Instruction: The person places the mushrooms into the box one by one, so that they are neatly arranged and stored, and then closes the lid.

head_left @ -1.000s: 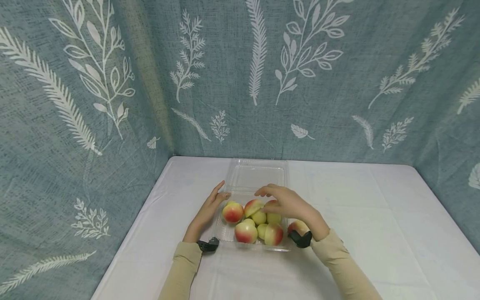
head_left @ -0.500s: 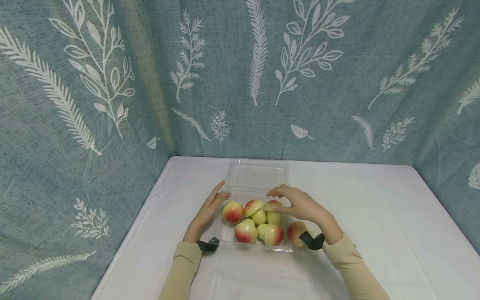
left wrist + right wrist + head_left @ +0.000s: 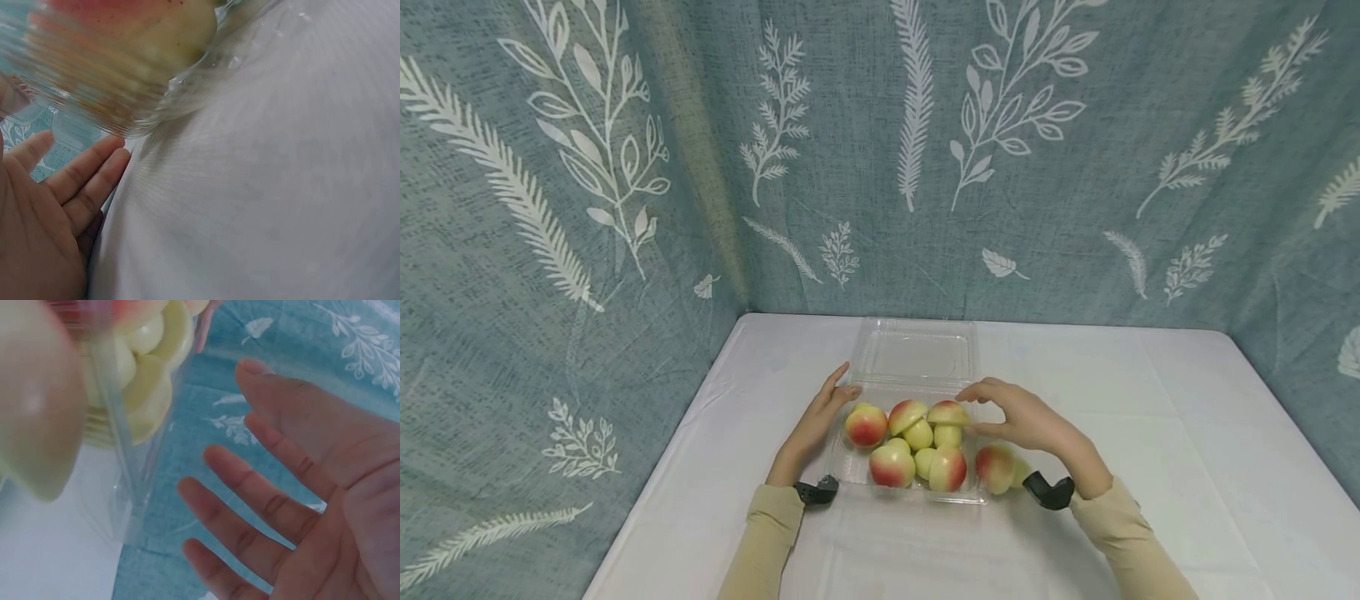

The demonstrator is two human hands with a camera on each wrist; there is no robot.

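A clear plastic clamshell box [image 3: 850, 473] lies open in the head view. Several mushrooms with red-and-yellow caps and pale yellow stems rest inside, among them a mushroom [image 3: 947, 421] at the back right. Outside its right wall, one more mushroom [image 3: 996, 468] lies on the table. My left hand [image 3: 815, 421] rests along the box's left side; in the left wrist view its fingers [image 3: 94, 172] are fairly straight beside the clear wall. My right hand [image 3: 1026, 418] hovers at the right side, fingers spread and loosely bent, holding nothing.
The box's lid [image 3: 914, 354] is folded back flat, away from me. White cloth covers the table [image 3: 1150, 467]. A blue-green curtain [image 3: 880, 150] with white leaf prints hangs behind the table and along its sides.
My right hand has moved right, from over the mushrooms to the box's right side, uncovering the back-right mushroom and the one outside. My left hand has stayed put.
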